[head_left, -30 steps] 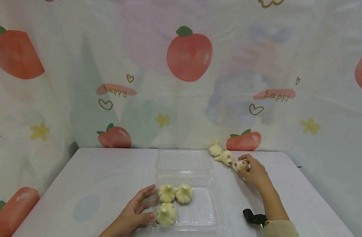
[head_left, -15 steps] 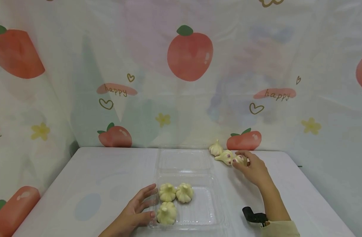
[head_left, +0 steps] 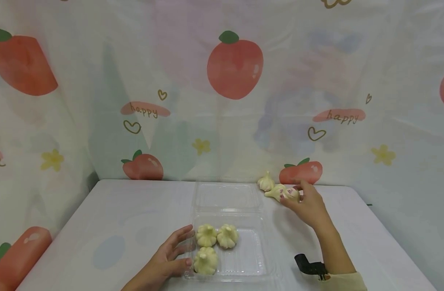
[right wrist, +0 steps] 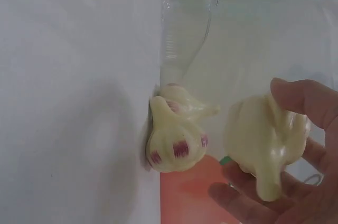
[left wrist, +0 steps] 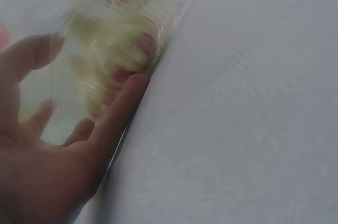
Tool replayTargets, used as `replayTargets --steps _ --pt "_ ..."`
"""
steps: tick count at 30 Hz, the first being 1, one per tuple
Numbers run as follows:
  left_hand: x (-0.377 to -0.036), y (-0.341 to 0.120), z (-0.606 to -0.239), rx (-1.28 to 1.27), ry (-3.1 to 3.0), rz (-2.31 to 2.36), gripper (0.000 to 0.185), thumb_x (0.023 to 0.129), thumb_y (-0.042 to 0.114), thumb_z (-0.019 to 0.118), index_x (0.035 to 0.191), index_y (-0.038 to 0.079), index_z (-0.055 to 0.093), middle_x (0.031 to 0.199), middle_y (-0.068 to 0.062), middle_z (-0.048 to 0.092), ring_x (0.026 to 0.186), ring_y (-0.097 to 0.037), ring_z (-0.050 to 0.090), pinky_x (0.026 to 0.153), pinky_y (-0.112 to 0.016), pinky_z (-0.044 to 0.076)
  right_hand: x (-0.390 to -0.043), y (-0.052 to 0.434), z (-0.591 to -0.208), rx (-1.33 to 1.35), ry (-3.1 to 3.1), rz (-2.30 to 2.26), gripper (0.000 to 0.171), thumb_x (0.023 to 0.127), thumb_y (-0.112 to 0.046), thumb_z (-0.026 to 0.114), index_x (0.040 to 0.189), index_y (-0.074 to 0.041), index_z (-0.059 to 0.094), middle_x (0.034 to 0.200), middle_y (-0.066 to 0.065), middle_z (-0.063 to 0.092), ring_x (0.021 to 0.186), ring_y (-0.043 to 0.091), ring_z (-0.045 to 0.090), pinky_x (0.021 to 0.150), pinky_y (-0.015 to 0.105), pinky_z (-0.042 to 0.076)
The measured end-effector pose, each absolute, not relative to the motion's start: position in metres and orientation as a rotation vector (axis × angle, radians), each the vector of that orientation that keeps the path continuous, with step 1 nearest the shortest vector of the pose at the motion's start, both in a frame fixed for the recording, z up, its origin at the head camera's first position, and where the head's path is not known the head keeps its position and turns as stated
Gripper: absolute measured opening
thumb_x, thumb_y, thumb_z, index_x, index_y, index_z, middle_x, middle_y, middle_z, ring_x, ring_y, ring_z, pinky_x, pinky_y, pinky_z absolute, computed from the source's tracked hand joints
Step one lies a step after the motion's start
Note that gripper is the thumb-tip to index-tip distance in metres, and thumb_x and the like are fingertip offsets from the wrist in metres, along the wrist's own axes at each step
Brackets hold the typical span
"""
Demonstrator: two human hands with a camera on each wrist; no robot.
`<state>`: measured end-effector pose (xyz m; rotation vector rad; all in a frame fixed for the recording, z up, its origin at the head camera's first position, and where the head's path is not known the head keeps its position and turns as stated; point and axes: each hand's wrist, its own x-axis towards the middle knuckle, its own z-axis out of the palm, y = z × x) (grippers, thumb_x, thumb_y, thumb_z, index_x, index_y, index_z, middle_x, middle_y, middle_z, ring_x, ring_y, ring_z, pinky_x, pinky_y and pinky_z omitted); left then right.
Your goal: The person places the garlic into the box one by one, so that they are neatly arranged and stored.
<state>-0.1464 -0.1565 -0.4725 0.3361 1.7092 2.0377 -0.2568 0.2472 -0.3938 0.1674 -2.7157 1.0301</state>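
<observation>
- A pale worktop [head_left: 116, 226] meets a fruit-print backdrop [head_left: 222, 101]; "happy" is written on it twice.
- Head view: the left hand [head_left: 163, 260], fingers relaxed and nearly straight, rests against the clear tray [head_left: 251, 258] at its 9 o'clock edge; three garlic bulbs [head_left: 214, 246] sit inside.
- The right hand [head_left: 309, 206] pinches the held garlic [head_left: 291, 193] at the tray's 1 o'clock.
- Only the right wrist view shows purple streaks on the neighbouring bulb [right wrist: 174, 142].
</observation>
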Motion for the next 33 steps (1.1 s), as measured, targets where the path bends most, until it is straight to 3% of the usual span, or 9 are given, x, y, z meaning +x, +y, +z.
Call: replayTargets --steps 7,14,23,33 --pt "-0.148 -0.155 -0.471 0.317 1.731 2.03 0.065 0.092 0.017 0.055 0.145 0.029 0.02 0.15 -0.007 0.015 0.131 -0.036 0.024 0.084 -0.047 0.044 -0.257 0.24 -0.392 0.173 -2.68 1.023 0.068 0.073 -0.035 0.076 0.124 -0.009 0.04 0.122 0.017 0.051 0.105 0.034 0.051 0.079 0.046 0.041" --pt "-0.149 -0.155 -0.469 0.312 1.744 2.029 0.066 0.091 0.017 0.057 0.145 0.029 0.021 0.15 -0.007 0.015 0.131 -0.036 0.025 0.084 -0.047 0.044 -0.255 0.235 -0.388 0.228 -2.653 0.989 0.055 0.07 -0.035 0.079 0.114 -0.017 0.051 0.115 0.011 0.057 0.098 0.027 0.054 0.072 0.039 0.041" --pt "-0.148 -0.154 -0.47 0.318 1.737 2.034 0.066 0.091 0.017 0.057 0.145 0.028 0.021 0.15 -0.008 0.015 0.131 -0.036 0.025 0.084 -0.047 0.044 -0.251 0.227 -0.388 0.319 -2.651 1.099 0.052 0.068 -0.031 0.081 0.114 -0.021 0.06 0.118 -0.002 0.055 0.098 0.022 0.05 0.078 0.042 0.047" --pt "-0.144 -0.153 -0.466 0.301 1.711 2.043 0.065 0.092 0.016 0.055 0.146 0.026 0.019 0.15 -0.011 0.014 0.132 -0.038 0.024 0.084 -0.049 0.044 -0.242 0.215 -0.382 0.408 -2.658 1.142 0.052 0.068 -0.034 0.081 0.113 -0.023 0.059 0.119 -0.002 0.054 0.104 0.026 0.051 0.079 0.044 0.048"
